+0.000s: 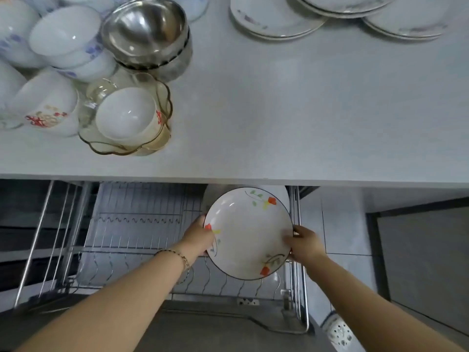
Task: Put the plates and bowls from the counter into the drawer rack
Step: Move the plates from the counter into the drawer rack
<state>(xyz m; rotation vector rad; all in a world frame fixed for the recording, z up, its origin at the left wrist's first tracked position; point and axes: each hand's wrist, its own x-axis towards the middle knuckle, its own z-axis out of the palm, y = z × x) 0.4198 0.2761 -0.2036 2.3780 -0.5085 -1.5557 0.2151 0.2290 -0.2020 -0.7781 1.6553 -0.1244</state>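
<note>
A flowered plate [247, 232] is held tilted at the three-o'clock end of the drawer rack [142, 224]. Its rim is pinched by the left grip [200, 235] at nine o'clock and the right grip [303, 246] at four, apparently for slotting between wires. On the surface [279, 110] at twelve, bowls [63, 39] and plates [276, 21] wait.

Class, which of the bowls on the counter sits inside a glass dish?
The white bowl with a red mark on its side; it alone rests inside the scalloped glass dish.
</note>
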